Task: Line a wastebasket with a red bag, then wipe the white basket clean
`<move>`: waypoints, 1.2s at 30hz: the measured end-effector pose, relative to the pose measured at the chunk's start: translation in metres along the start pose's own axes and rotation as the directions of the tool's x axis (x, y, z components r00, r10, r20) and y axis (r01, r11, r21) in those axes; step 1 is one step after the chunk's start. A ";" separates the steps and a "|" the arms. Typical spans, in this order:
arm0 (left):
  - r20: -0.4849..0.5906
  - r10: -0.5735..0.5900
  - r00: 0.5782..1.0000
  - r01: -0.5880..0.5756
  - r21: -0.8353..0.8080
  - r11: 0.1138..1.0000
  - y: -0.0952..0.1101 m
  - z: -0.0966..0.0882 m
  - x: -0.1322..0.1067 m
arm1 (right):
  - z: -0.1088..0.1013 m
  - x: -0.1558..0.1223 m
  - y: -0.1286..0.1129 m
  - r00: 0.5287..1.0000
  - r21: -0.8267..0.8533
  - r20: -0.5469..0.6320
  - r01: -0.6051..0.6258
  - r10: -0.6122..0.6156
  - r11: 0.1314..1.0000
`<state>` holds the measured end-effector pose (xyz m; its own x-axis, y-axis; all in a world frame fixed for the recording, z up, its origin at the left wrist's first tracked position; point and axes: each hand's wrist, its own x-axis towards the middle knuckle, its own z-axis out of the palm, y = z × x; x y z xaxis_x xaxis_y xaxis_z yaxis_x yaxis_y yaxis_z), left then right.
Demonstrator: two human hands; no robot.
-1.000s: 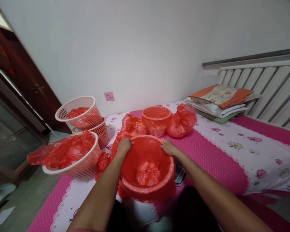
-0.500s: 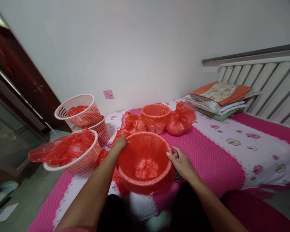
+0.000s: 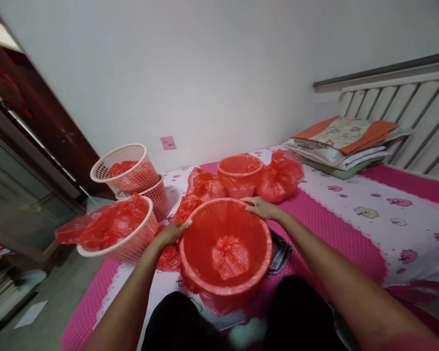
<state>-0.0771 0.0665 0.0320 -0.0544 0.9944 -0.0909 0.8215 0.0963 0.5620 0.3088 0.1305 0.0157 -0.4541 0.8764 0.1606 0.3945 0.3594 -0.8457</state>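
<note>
A basket [image 3: 225, 287], lined with a red plastic bag [image 3: 230, 256] folded over its rim, stands before me between my knees. My left hand [image 3: 173, 232] grips the rim at the left, thumb on top and fingers hidden outside. At the far right of the rim, my right hand [image 3: 260, 207] holds on with its fingers over the edge. The bag's gathered bottom shows inside. Close behind stands a smaller basket [image 3: 240, 175], also lined in red plastic. Crumpled red bags [image 3: 205, 184] lie left of it, and a full-looking red bag [image 3: 281, 178] is to its right.
Pink baskets [image 3: 129, 243] with red plastic stand at the left, one [image 3: 124, 168] sitting on another [image 3: 159, 197]. Folded cloths [image 3: 347, 141] are stacked at the back right near a radiator [image 3: 398, 107]. A dark folded fabric [image 3: 280, 251] lies right of my basket on the bedspread [image 3: 325, 234].
My right hand has moved from the right side of the rim to its far right part. The basket has tipped slightly toward me, showing more of its inside. The view has shifted a little.
</note>
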 end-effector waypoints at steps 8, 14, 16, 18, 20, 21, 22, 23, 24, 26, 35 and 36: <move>-0.066 0.229 0.971 -0.206 0.249 0.946 0.059 0.000 0.057 | 0.010 0.039 -0.018 0.999 -0.363 0.020 -0.017 0.026 0.932; 0.037 0.264 0.964 -0.262 0.312 0.913 0.068 0.017 0.086 | 0.041 0.079 -0.037 0.994 -0.516 -0.108 -0.080 0.027 0.853; 0.043 0.277 0.960 -0.276 0.323 0.905 0.066 0.022 0.088 | 0.058 0.093 -0.045 0.996 -0.533 -0.087 -0.053 0.007 0.844; 0.048 0.288 0.957 -0.287 0.323 0.902 0.063 0.026 0.087 | 0.071 0.103 -0.049 0.998 -0.535 -0.062 -0.036 0.003 0.844; 0.055 0.290 0.955 -0.292 0.318 0.902 0.058 0.029 0.086 | 0.076 0.108 -0.047 0.999 -0.523 -0.038 -0.035 0.018 0.852; 0.056 0.287 0.956 -0.290 0.315 0.904 0.055 0.031 0.086 | 0.075 0.108 -0.043 0.999 -0.513 -0.025 -0.040 0.032 0.857; 0.054 0.283 0.958 -0.285 0.313 0.906 0.053 0.031 0.085 | 0.072 0.108 -0.038 0.999 -0.501 -0.013 -0.050 0.050 0.864; 0.051 0.278 0.959 -0.279 0.312 0.908 0.050 0.031 0.085 | 0.068 0.107 -0.032 0.998 -0.489 -0.006 -0.064 0.070 0.870; 0.047 0.273 0.961 -0.273 0.311 0.910 0.048 0.031 0.084 | 0.063 0.106 -0.026 0.996 -0.475 -0.006 -0.082 0.090 0.876; 0.039 0.265 0.964 -0.263 0.308 0.914 0.046 0.031 0.083 | 0.052 0.101 -0.014 0.991 -0.446 -0.028 -0.127 0.128 0.886; 0.023 0.183 0.983 -0.183 0.240 0.953 0.038 0.033 0.083 | 0.020 0.034 0.017 0.974 -0.167 -0.123 -0.208 0.189 0.964; 0.023 0.163 0.986 -0.164 0.230 0.959 0.036 0.034 0.084 | 0.020 0.023 0.018 0.974 -0.133 -0.119 -0.210 0.195 0.969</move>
<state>-0.0329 0.1516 0.0168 0.0933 0.9955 -0.0175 0.9275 -0.0805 0.3649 0.2893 0.1505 -0.0061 -0.2703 0.9614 0.0515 0.5835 0.2061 -0.7855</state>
